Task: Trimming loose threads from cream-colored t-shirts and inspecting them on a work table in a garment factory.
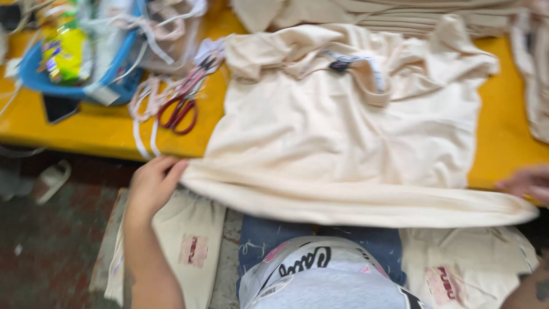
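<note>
Head view: I see my left hand (153, 182) pinching the cream shirt (343, 143) hem, pulling it flat on the tabletop (103, 129); my right hand (529, 184) is too blurred to tell.

Cream garment (343, 143) soft matt knit cloth; yellow tabletop (103, 129) smooth, slight sheen; blue basket (40, 80) glossy plastic; scissors (182, 109) red plastic grips

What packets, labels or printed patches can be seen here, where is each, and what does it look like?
Yellow-green snack packet: inside the blue plastic basket, far left.
Dark neck label: on the cream shirt, small.
Reddish printed patches: on cream garments below the table, blurred.
</note>
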